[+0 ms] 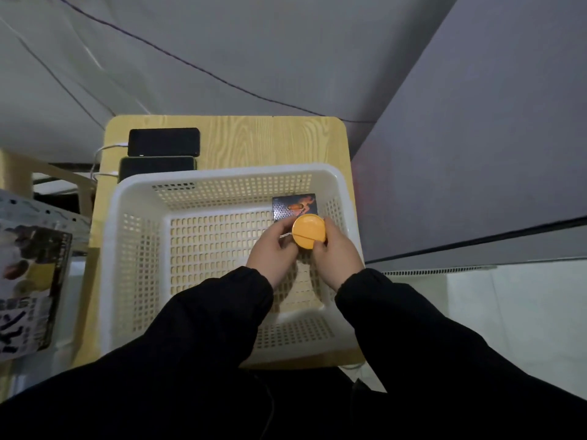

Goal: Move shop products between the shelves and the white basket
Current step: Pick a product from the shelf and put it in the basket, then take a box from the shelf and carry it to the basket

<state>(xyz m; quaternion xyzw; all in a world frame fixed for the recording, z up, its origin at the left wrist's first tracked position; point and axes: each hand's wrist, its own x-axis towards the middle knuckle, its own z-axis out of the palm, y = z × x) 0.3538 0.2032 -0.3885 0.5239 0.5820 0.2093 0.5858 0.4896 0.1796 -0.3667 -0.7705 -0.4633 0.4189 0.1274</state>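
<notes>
Head view showed the left hand (273,254) and right hand (337,258) both curled round a round orange container (309,234) inside the white basket (222,175), just beside a dark box (293,205). We judged the paired grip steadied it for placing or lifting.

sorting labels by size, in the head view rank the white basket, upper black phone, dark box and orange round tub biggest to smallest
1. white basket
2. upper black phone
3. dark box and orange round tub: unranked; box partly hidden, tub held nearer the camera.
</notes>
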